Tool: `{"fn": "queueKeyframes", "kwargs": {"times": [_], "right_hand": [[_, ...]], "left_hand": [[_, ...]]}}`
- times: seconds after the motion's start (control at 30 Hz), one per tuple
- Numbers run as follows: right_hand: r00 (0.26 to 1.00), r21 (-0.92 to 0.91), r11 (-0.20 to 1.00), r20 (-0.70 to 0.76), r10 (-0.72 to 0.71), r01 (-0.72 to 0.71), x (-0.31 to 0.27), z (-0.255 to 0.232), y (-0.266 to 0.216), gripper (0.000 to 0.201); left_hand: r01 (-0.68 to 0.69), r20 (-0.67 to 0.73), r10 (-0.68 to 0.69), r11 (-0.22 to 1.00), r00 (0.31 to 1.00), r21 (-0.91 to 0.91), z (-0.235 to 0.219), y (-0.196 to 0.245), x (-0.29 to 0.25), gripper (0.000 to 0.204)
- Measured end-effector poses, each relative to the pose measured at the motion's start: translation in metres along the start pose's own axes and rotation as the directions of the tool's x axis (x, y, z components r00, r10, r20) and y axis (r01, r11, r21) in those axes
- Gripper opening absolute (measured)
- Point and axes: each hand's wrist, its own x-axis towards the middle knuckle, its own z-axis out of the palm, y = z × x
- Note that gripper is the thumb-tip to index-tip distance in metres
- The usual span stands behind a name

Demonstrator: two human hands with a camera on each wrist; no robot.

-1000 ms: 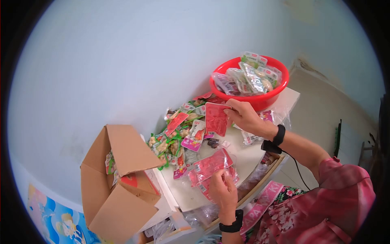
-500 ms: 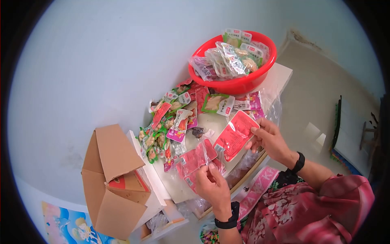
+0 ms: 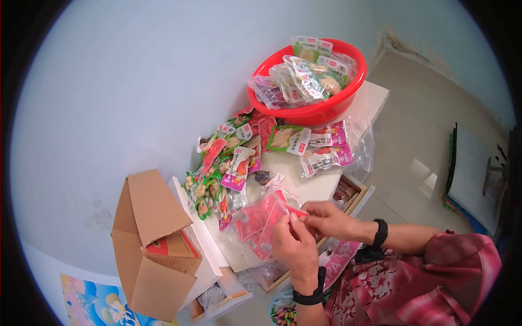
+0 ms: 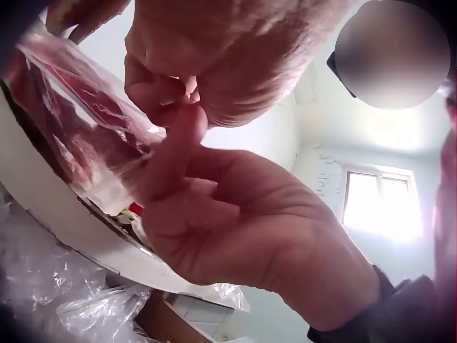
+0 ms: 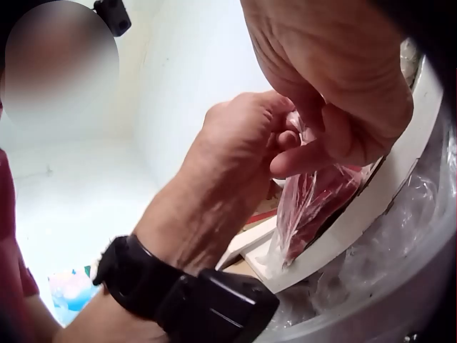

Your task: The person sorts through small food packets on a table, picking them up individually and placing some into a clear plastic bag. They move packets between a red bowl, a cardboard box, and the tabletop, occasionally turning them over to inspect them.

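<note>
From the head view, my two hands meet low in the centre of the frame, at the near edge of the white tabletop (image 3: 304,187). My left hand (image 3: 293,247) and my right hand (image 3: 325,218) both pinch the mouth of one clear bag of red packets (image 3: 260,221), fingers curled on the film. The bag lies on the tabletop just left of my hands. I judge I am at the closing or gathering of the bag's mouth; the next move calls for keeping the thin film taut without letting the packets slide out. One red basin (image 3: 321,111), heaped with packets, sits in the upper right, one open cardboard box (image 3: 149,239) in the lower left, and a loose pile of snack packets (image 3: 228,163) between them, too many and too overlapped to count.

In the left wrist view, my right hand (image 4: 235,64) fills the top and my left hand (image 4: 243,229) the middle, fingertips touching on the bag (image 4: 78,136) in the upper left.

In the right wrist view, my left hand (image 5: 235,157) comes in from the lower left and my right hand (image 5: 335,78) from the top, both nipping the bag (image 5: 310,204) at centre right.
</note>
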Motion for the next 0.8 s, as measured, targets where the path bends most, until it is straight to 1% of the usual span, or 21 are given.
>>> {"fn": "queueKeyframes", "kwargs": {"times": [0.03,0.07,0.17,0.27,0.37,0.4,0.47,0.5,0.57,0.6,0.67,0.7,0.8], "right_hand": [[0.999,-0.021,0.999,0.021,-0.037,0.038,0.002,0.007,0.005,0.018],[0.992,-0.175,0.976,0.018,-0.126,0.127,0.0,0.008,0.006,0.026],[0.998,-0.34,0.939,0.02,-0.053,0.057,-0.009,0.013,-0.031,0.036],[0.997,-0.492,0.867,0.044,-0.067,0.08,-0.011,0.002,-0.028,0.047],[0.983,-0.494,0.851,0.042,-0.181,0.177,-0.019,0.003,-0.028,0.047],[0.967,-0.569,0.787,0.06,-0.248,0.238,-0.02,0.003,-0.027,0.044],[0.918,-0.7,0.627,0.107,-0.381,0.342,-0.019,0.001,-0.025,0.039],[0.931,-0.757,0.583,0.094,-0.352,0.296,-0.018,-0.003,-0.022,0.037],[0.955,-0.853,0.482,0.062,-0.29,0.201,-0.012,-0.011,-0.016,0.032],[0.931,-0.885,0.411,0.061,-0.36,0.217,-0.013,-0.011,-0.018,0.031],[0.868,-0.938,0.264,0.071,-0.491,0.225,-0.015,-0.013,-0.023,0.028],[0.863,-0.936,0.27,0.065,-0.502,0.227,-0.014,-0.014,-0.025,0.028],[0.845,-0.93,0.289,0.039,-0.533,0.225,-0.011,-0.016,-0.027,0.028]], "left_hand": [[-0.038,-0.005,0.038,0.999,0.999,-0.005,0.0,-0.001,0.001,0.009],[-0.076,-0.011,0.076,0.997,0.997,-0.01,-0.001,-0.003,0.001,0.009],[0.119,0.086,-0.102,0.969,0.991,-0.218,-0.016,0.001,0.007,0.017],[0.186,0.201,-0.178,0.982,0.963,-0.02,-0.039,-0.002,0.028,0.027],[-0.044,0.216,0.023,0.995,0.976,0.094,-0.047,-0.041,0.062,0.035],[-0.041,0.312,-0.019,0.982,0.95,0.185,-0.051,-0.045,0.075,0.042],[-0.163,0.409,0.085,0.973,0.909,0.162,-0.048,-0.066,0.093,0.048],[-0.226,0.454,0.138,0.963,0.88,0.144,-0.042,-0.073,0.1,0.051],[-0.172,0.544,0.1,0.982,0.833,0.083,-0.03,-0.08,0.106,0.056],[-0.138,0.587,0.079,0.989,0.806,0.056,-0.027,-0.08,0.108,0.059],[-0.155,0.627,0.086,0.986,0.774,0.056,-0.023,-0.076,0.111,0.06],[-0.164,0.648,0.093,0.985,0.756,0.051,-0.02,-0.075,0.112,0.061],[-0.208,0.645,0.028,0.957,0.764,0.204,-0.015,-0.076,0.116,0.051]]}}
